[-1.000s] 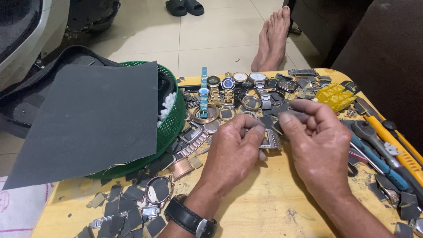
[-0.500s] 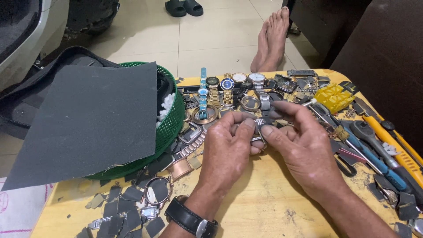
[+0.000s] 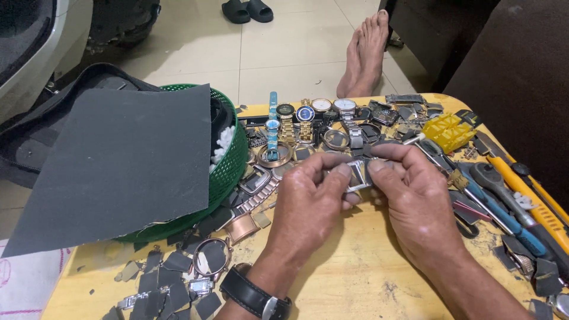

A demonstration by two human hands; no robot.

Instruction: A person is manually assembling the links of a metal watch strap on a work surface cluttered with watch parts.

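My left hand (image 3: 308, 204) and my right hand (image 3: 415, 198) meet over the middle of a yellow wooden table (image 3: 355, 278). Between the fingertips of both hands sits a small rectangular silver watch case (image 3: 357, 176), held a little above the table. A black watch (image 3: 255, 294) is strapped on my left wrist. Just beyond the hands lie several wristwatches (image 3: 314, 118) and loose watch cases in a row.
A green plastic basket (image 3: 228, 172) at the left is covered by a large grey sandpaper sheet (image 3: 124, 160). Cut sandpaper scraps (image 3: 172, 278) litter the near left. Pliers, screwdrivers (image 3: 504, 201) and a yellow tool (image 3: 450, 130) lie at the right. A bare foot (image 3: 364, 53) rests on the tiled floor beyond.
Both hands have drifted slightly toward the left and lifted the silver watch case up between the fingertips, turning it so its face shows.
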